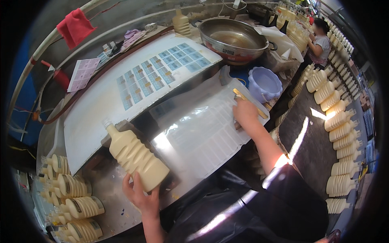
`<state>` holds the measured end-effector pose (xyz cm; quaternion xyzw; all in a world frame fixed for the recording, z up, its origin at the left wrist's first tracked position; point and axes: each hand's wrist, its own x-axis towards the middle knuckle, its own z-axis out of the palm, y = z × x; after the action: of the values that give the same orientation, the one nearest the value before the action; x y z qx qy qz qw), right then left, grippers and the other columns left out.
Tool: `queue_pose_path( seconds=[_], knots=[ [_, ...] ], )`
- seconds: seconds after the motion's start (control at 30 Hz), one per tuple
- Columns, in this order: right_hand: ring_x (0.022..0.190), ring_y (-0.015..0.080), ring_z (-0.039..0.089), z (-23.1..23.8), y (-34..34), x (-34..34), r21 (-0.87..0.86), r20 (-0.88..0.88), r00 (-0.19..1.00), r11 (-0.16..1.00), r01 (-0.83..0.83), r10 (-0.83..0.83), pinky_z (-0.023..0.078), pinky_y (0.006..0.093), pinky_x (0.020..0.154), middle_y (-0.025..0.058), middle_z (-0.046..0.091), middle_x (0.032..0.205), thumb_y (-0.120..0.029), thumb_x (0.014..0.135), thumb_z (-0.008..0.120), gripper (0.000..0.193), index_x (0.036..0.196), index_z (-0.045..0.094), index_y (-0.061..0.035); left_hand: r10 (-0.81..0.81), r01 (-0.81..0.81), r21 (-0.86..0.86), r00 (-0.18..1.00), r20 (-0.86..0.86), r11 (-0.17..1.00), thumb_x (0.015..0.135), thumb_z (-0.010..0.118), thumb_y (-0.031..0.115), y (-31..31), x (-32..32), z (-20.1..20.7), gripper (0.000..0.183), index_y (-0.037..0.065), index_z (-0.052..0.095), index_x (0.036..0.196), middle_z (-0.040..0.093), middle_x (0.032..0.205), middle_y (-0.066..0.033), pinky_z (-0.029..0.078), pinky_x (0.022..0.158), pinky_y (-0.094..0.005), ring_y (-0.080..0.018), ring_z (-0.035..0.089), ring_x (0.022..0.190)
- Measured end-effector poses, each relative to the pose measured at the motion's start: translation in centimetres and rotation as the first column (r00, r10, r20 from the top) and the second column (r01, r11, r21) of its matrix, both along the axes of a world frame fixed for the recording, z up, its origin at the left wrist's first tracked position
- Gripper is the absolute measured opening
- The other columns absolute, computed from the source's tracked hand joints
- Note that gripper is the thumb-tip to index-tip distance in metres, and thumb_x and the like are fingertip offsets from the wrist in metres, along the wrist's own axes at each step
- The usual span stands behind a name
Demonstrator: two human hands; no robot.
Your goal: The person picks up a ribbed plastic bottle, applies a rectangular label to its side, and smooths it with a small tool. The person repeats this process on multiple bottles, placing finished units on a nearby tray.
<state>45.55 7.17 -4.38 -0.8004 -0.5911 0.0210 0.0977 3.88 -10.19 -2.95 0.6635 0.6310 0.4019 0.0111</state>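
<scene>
A cream ribbed plastic bottle [137,156] lies tilted in a dark cradle on the bench, its neck toward the far left. My left hand [141,195] is closed around its base, with the fingertips against the side. My right hand [245,112] grips a yellow, wooden-looking bar tool [259,111] near the far right end of a translucent plastic sheet [198,137]. The tool's working edge is hidden under the hand. Beyond the bottle, a white slanted board [97,105] carries rows of blue printed labels [144,77].
Past my right hand stand a lilac bucket [265,83] and a large metal pan [233,40]. Several bottles lie at the lower left [75,186], and more line the right side [342,129]. A red cloth [75,28] hangs from a pipe. Another person [320,44] works at the far right.
</scene>
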Motion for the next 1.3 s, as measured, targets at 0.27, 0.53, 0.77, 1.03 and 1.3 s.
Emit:
queue_pose_path(
  seconds=[0.27,0.53,0.77,1.03,1.3],
  knots=[
    [0.08,0.0359,0.073,0.2,-6.5,-1.0,-0.291,0.147,0.962,0.94,-0.18,0.229,0.058,0.0484,0.067,0.0203,0.072,0.087,-0.009,0.09,0.053,0.031,0.116,0.065,0.0024,0.018,-0.018,0.02,1.0,0.017,1.0,0.072,0.088,0.009,0.1,0.6,-0.2,0.07,0.001,0.061,0.136,0.043,0.143,-0.0205,0.05,0.096,-0.0439,-0.0369,0.053,0.121],
    [0.084,0.0382,0.072,2.0,-6.8,-2.6,-0.318,0.058,0.961,0.918,-0.239,0.27,0.058,0.0474,0.07,0.0199,0.072,0.087,-0.01,0.089,0.054,0.034,0.12,0.063,0.0007,-0.031,0.031,-0.025,0.999,0.021,0.999,0.073,0.087,0.012,0.0,0.1,0.6,0.073,0.001,0.058,0.139,0.041,0.147,-0.0195,0.043,0.106,-0.0456,-0.0372,0.047,0.131],
    [0.082,0.0397,0.069,1.5,-9.0,-3.1,-0.048,-0.098,0.931,0.933,-0.357,0.352,0.056,0.0484,0.071,0.0173,0.069,0.093,-0.009,0.087,0.055,0.04,0.125,0.067,-0.011,-0.024,0.022,0.058,0.999,0.024,0.998,0.082,0.08,0.023,-1.0,1.2,1.6,0.061,0.0,0.059,0.135,0.043,0.145,-0.0204,0.041,0.106,-0.0471,-0.0384,0.046,0.13],
    [0.08,0.0377,0.066,-0.4,-11.7,-0.6,-0.104,0.017,0.929,0.925,-0.366,0.37,0.054,0.0471,0.07,0.0147,0.063,0.093,-0.01,0.085,0.061,0.043,0.128,0.067,-0.0116,-0.138,0.14,0.174,0.99,-0.027,0.975,0.084,0.073,0.012,-1.6,1.7,3.4,0.025,0.005,0.069,0.108,0.061,0.125,-0.0166,0.044,0.101,-0.0481,-0.0383,0.056,0.116],
    [0.078,0.0342,0.065,0.0,-14.8,0.5,-0.027,0.013,0.889,0.889,-0.457,0.457,0.052,0.0468,0.065,0.0119,0.06,0.092,-0.008,0.082,0.067,0.045,0.128,0.064,-0.0092,-0.253,0.254,0.227,0.967,-0.037,0.94,0.08,0.072,0.003,-0.9,3.3,5.8,0.02,0.006,0.071,0.1,0.067,0.114,-0.0127,0.049,0.093,-0.0448,-0.0352,0.062,0.105]
  ],
)
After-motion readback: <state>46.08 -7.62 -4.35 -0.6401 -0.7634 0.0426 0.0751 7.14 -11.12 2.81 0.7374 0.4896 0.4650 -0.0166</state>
